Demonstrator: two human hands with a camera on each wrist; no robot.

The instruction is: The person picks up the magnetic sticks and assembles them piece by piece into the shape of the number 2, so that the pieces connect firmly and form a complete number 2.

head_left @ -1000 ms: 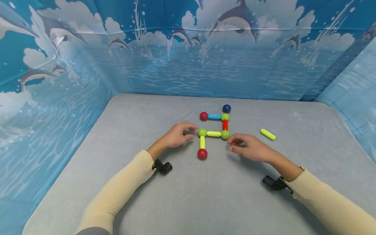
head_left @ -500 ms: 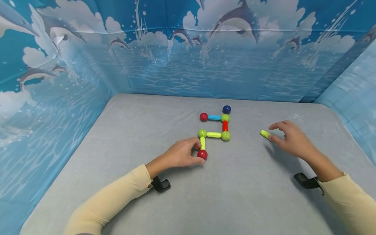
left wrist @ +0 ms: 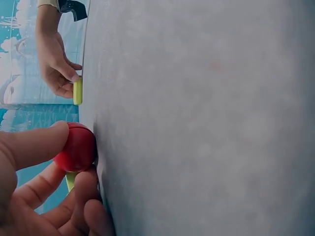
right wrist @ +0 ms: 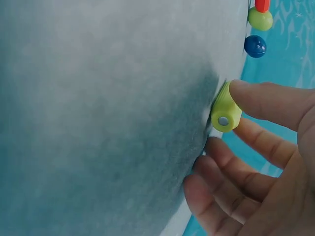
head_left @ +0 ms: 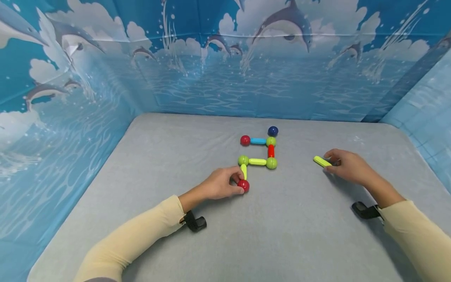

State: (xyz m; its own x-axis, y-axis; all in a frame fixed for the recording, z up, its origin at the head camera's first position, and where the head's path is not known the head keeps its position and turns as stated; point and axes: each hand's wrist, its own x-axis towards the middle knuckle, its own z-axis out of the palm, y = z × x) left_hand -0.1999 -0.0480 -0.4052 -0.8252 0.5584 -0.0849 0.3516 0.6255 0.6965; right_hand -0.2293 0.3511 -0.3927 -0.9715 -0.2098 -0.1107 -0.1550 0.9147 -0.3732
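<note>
My left hand (head_left: 222,183) pinches a red ball (left wrist: 77,147) between thumb and fingers at the near end of a chain of rods and balls. From that ball a yellow-green rod (head_left: 244,171) runs back to a green ball (head_left: 243,160). Off to the right, my right hand (head_left: 347,166) pinches the near end of a loose yellow-green magnetic rod (right wrist: 226,109). The right wrist view shows thumb and forefinger on either side of it, with a silver disc in its end face. The rod lies on or just at the table surface.
The chain goes on through another yellow-green rod (head_left: 257,161), a green ball (head_left: 271,163), a red rod (head_left: 271,151), a further green ball (head_left: 271,141), a blue rod (head_left: 258,141) and a red ball (head_left: 245,140). A dark blue ball (head_left: 273,131) sits behind. Grey cloth covers the table (head_left: 289,235).
My left hand has come nearer and right, onto the near red ball. My right hand has left the chain's side, moved right to the loose rod, and closed its fingers on it.
</note>
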